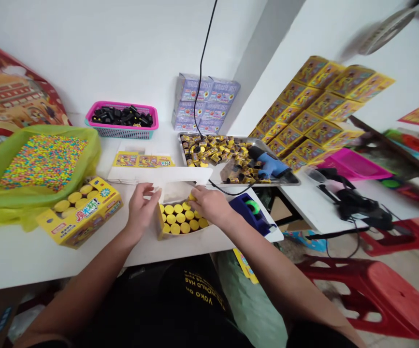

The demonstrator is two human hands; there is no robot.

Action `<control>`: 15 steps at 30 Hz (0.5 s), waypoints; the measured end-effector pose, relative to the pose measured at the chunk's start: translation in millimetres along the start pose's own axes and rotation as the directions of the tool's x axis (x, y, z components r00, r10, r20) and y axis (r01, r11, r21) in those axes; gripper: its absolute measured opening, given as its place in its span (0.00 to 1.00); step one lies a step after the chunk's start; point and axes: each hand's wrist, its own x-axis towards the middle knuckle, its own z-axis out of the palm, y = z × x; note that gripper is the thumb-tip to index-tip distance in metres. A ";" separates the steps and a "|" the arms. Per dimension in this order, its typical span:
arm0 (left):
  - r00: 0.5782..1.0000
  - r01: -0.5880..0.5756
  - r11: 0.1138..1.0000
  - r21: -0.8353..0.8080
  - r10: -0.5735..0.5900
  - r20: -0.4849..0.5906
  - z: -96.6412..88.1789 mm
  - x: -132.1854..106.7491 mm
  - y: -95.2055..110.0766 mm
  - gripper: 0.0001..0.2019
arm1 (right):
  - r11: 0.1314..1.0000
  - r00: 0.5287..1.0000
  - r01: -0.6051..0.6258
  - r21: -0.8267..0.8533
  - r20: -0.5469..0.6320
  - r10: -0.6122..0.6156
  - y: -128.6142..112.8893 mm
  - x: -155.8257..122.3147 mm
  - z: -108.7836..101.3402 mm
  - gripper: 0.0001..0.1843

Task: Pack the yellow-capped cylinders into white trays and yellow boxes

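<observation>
An open yellow box (160, 223) filled with several yellow-capped bottles (182, 217) lies on the white table (24, 256) in front of me. My left hand (142, 208) grips the box's left side and its raised white lid flap (175, 186), fingers curled. My right hand (209, 204) rests at the box's far right corner, its fingers pinched on a yellow-capped bottle (192, 197). A second open yellow box (80, 212) with pale yellow caps sits to the left, untouched.
A green-lined tray of coloured beads (42, 162) at left, a pink basket of black caps (122, 118), purple boxes (205, 104), a metal tray of small bottles (223, 154) with a blue heat gun (270, 165), a blue tape dispenser (251, 210), stacked yellow boxes (314, 106), red stools (379, 290).
</observation>
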 end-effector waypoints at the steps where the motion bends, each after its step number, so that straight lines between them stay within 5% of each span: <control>1: 0.998 0.035 0.999 -0.013 -0.034 0.056 2.3 -0.3 -3.9 0.16 | 1.000 1.000 -0.008 0.006 -0.012 0.008 -0.6 1.7 1.4 0.15; 6: 0.981 0.097 0.994 -0.039 -0.089 0.170 7.5 -2.8 -13.9 0.19 | 0.999 0.997 -0.036 0.038 -0.065 0.038 0.9 -1.1 4.2 0.12; 13: 0.980 0.154 0.975 -0.160 -0.130 0.152 6.4 -1.5 -5.6 0.22 | 0.990 0.991 0.131 -0.049 0.012 -0.130 1.3 -12.5 2.5 0.13; 15: 0.978 0.203 0.950 -0.237 -0.183 0.104 7.4 3.9 -4.7 0.25 | 0.990 0.988 0.137 0.033 -0.075 -0.134 5.0 -18.7 2.1 0.12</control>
